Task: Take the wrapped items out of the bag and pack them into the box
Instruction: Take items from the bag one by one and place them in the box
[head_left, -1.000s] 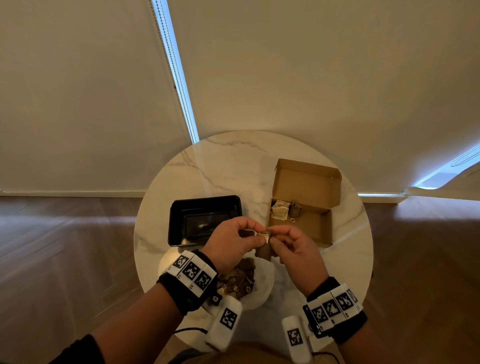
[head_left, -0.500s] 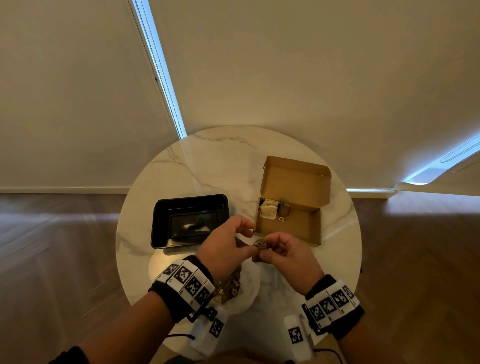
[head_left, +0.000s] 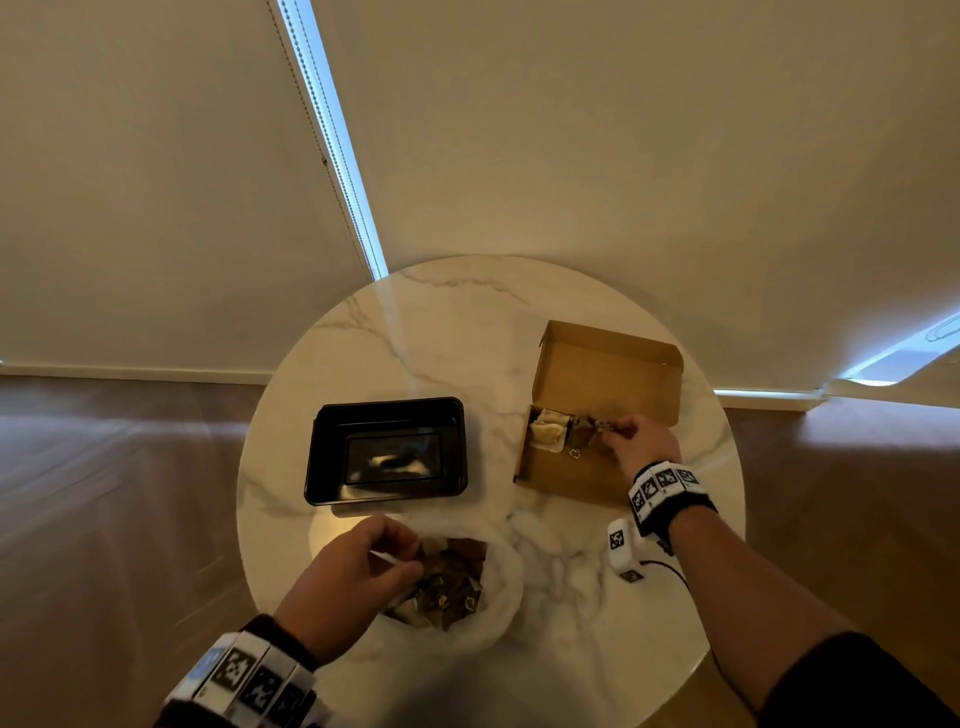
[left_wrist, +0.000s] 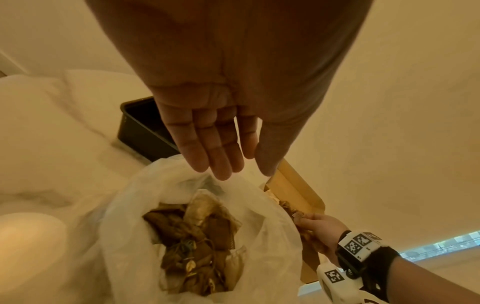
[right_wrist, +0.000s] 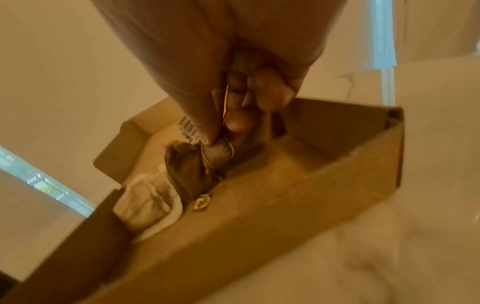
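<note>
Head view. A round marble table (head_left: 457, 322) carries a black tray (head_left: 387, 452), an open cardboard box (head_left: 602, 410) and a white plastic bag (head_left: 498, 587). The right hand (head_left: 641, 444) reaches into the box at its far inner edge, fingers bunched on a brown wrapped item (head_left: 597, 428); a pale wrapped item (head_left: 548, 431) lies at the box's left end, just beside it. The left hand (head_left: 353, 577) hovers at the mouth of the bag, over a heap of brown wrapped items (head_left: 452, 582); from this view it is unclear whether its fingers touch anything.

Left wrist view. The left hand (left_wrist: 215, 131) shows straight fingers (left_wrist: 221, 152) held together, thumb alongside, holding nothing, above the open bag (left_wrist: 130, 205). The brown wrapped items (left_wrist: 197, 242) fill the bag's interior. The black tray (left_wrist: 140, 127) stands behind the hand, the box (left_wrist: 296, 189) to the right.

Right wrist view. The right hand (right_wrist: 233, 88) pinches the top of the brown wrapped item (right_wrist: 197, 164) between thumb and curled fingers (right_wrist: 236, 121); the item sits inside the box (right_wrist: 259, 222), against the pale wrapped item (right_wrist: 148, 201) at the box's end.
</note>
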